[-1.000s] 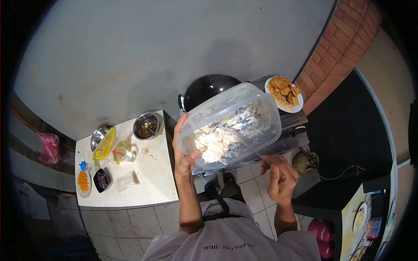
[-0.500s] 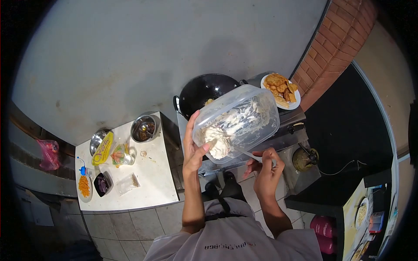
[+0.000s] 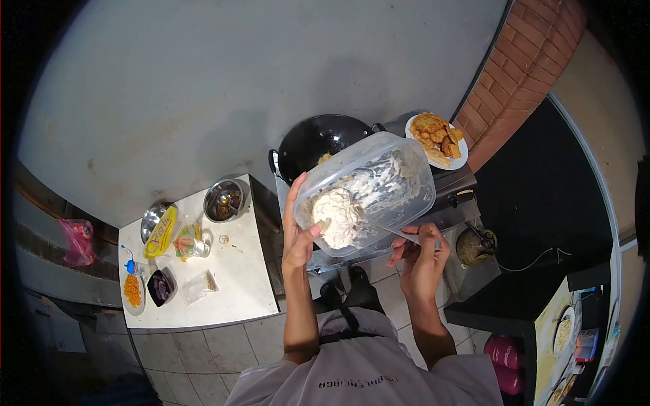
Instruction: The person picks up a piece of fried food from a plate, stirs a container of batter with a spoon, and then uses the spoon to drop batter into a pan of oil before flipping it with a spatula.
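Observation:
A clear plastic container (image 3: 406,203) is held tilted in front of me, with thick white batter (image 3: 336,215) gathered at its left end and smeared along its inside. My left hand (image 3: 298,237) grips the container's left end, the thumb over its edge. Between the fingers of my right hand (image 3: 421,254) is the handle of a spoon (image 3: 387,229), whose far end reaches into the batter and is hidden there. Behind the container stands a black wok (image 3: 318,135), partly covered by it, with a piece of food inside.
Right of the wok is a white plate (image 3: 458,162) of fried food. On the left, a white table (image 3: 237,291) bears metal bowls (image 3: 223,201), a yellow packet (image 3: 161,232), a dark bowl (image 3: 162,287) and a plate of orange pieces (image 3: 132,291). A mortar (image 3: 474,247) stands at right.
The spoon and my right hand have moved slightly right. The batter is heaped up more roundly, and the container's left end has shifted a little.

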`<action>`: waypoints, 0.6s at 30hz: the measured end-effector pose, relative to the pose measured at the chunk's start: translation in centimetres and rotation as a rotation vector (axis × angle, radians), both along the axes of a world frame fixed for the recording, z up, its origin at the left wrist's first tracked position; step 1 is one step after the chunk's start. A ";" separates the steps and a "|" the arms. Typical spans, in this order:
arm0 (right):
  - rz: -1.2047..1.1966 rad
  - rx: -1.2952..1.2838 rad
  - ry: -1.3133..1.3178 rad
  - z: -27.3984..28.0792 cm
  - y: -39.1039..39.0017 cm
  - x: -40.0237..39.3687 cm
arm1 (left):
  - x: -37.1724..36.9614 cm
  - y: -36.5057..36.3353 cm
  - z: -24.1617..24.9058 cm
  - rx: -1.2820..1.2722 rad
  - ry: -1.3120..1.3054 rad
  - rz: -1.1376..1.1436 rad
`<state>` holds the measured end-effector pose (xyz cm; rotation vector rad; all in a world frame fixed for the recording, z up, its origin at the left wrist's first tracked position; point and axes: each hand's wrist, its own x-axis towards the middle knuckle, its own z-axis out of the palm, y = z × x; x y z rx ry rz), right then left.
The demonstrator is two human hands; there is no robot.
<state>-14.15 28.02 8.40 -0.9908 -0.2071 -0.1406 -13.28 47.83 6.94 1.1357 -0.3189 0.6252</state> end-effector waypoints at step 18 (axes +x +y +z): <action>0.029 0.118 0.091 0.2 -0.6 1.3 | 0.1 0.3 -0.5 -0.027 -0.037 -0.003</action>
